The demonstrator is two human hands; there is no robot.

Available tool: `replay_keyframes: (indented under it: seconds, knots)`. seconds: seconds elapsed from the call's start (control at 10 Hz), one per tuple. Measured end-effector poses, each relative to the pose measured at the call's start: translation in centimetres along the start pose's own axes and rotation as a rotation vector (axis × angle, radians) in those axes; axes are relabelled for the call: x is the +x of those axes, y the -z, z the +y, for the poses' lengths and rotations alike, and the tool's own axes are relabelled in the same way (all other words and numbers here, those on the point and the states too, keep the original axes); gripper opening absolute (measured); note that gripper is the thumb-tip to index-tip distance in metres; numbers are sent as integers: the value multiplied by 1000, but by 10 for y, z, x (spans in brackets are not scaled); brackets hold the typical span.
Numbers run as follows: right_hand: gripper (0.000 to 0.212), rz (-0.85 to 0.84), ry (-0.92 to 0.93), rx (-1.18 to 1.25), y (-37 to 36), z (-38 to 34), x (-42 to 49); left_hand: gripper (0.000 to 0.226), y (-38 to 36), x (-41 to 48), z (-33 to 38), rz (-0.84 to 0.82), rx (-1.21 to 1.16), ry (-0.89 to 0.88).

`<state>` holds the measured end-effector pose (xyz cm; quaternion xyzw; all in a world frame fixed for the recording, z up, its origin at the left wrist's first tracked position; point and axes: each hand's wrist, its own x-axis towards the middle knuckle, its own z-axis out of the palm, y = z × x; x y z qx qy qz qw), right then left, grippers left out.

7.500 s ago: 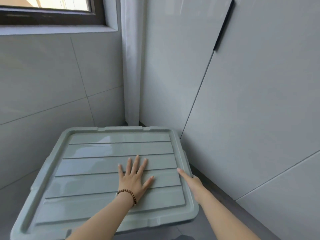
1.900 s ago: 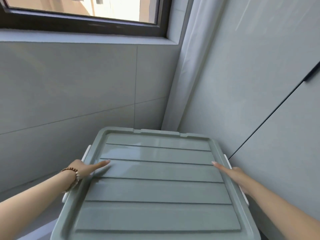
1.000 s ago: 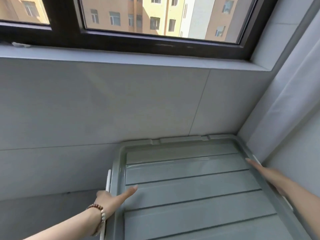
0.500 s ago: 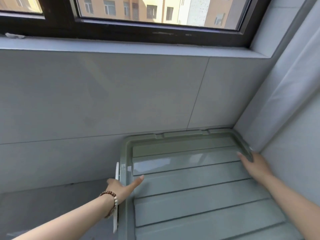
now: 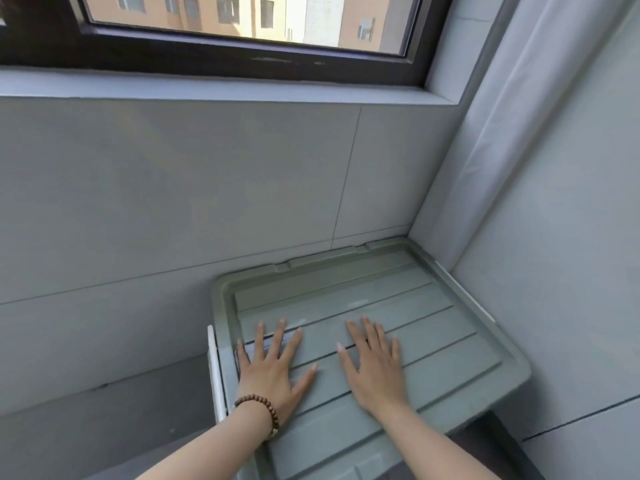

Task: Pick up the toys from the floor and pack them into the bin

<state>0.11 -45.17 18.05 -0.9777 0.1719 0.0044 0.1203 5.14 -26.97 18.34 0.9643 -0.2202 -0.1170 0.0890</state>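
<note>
Two hands lie flat on the closed bin (image 5: 512, 372). The left hand (image 5: 273, 368), a bead bracelet (image 5: 263, 408) at its wrist, and the right hand (image 5: 375, 368) are side by side with fingers straight and spread, gripping nothing. They press the ribbed lid (image 5: 433, 341) near its middle.

Pressing there may bow the panel without seating its edges. The white latch (image 5: 213, 368) on the left looks to stand off the side, so the lid could spring up if it is not clipped. A hard push might also shove the bin against the tiled wall (image 5: 173, 202) or trap the curtain (image 5: 502, 133), which hangs close to its far right corner. No toys are visible, and whether any are inside cannot be told.

Half a second ago the hands were apart, the left at the left rim by the latch and the right on the far right corner. Now both have come to the centre. The bin sits in the same corner under the window (image 5: 242, 15).
</note>
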Motion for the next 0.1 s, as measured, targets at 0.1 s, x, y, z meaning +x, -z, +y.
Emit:
replay_keyframes:
  seconds: [0.1]
  knots:
    - [82, -99, -15, -29, 9, -3, 3, 112, 12, 1, 6, -73, 62, 17]
